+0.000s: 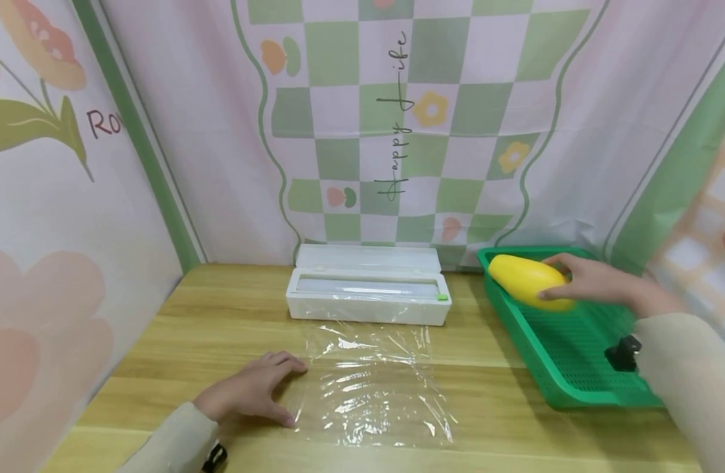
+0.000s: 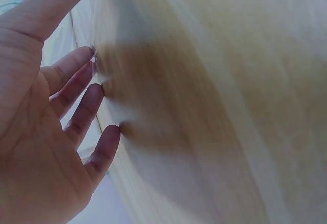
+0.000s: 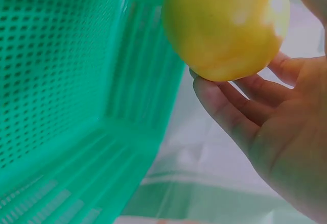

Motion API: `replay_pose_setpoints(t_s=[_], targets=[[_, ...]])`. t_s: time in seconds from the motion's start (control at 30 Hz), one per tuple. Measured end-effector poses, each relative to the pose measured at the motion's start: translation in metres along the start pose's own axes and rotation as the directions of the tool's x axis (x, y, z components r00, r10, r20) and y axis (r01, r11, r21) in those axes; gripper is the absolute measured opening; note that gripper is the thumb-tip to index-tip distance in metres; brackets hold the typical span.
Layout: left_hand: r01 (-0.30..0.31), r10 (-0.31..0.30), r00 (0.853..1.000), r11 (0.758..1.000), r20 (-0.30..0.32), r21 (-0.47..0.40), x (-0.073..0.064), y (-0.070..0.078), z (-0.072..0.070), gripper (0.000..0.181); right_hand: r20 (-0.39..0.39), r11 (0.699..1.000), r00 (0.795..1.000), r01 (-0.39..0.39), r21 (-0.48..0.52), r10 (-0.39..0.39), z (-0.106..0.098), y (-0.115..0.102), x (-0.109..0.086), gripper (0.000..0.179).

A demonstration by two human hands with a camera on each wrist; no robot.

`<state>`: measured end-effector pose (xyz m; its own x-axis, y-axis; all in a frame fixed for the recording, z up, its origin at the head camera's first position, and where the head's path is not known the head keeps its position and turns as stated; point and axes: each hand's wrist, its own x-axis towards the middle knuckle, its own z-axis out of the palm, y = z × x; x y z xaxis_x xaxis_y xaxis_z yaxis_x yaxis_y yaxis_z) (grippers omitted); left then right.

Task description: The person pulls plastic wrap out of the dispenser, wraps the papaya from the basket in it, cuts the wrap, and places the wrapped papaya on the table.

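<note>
My right hand (image 1: pixel 589 279) grips a smooth yellow papaya (image 1: pixel 524 282) over the far part of a green basket (image 1: pixel 524 341). In the right wrist view, the fingers curl beneath the rounded end of the papaya (image 3: pixel 225 30), with the thumb on its other side. My left hand (image 1: pixel 258 387) has its fingers spread, fingertips touching the table at the left edge of a sheet of cling film (image 1: pixel 368 387). That clear, wrinkled sheet lies on the wood and runs back to a white cling film dispenser (image 1: pixel 365 309), whose lid is raised.
A small green slider (image 1: pixel 442 297) sits at the dispenser's right end. Behind the wooden table (image 1: pixel 220 315) hangs a printed curtain (image 1: pixel 362 131) with green checks. The basket's raised rim borders the right side of the table.
</note>
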<state>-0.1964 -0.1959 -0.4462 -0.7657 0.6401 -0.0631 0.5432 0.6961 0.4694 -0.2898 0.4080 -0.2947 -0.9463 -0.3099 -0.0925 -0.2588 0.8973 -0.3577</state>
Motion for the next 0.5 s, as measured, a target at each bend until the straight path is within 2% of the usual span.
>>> replay_pose_setpoints(t_s=[0.3,0.5], targets=[[0.003,-0.003,1.0,1.0,-0.003,0.002,0.0,0.002,0.0,0.093,0.005,0.995,0.995,0.104,0.004,-0.104,0.01,-0.054,0.005,0.079],[-0.009,0.009,1.0,1.0,-0.005,-0.003,0.0,0.004,-0.002,0.092,0.03,0.981,0.981,0.189,0.042,-0.19,0.02,-0.087,0.006,0.077]])
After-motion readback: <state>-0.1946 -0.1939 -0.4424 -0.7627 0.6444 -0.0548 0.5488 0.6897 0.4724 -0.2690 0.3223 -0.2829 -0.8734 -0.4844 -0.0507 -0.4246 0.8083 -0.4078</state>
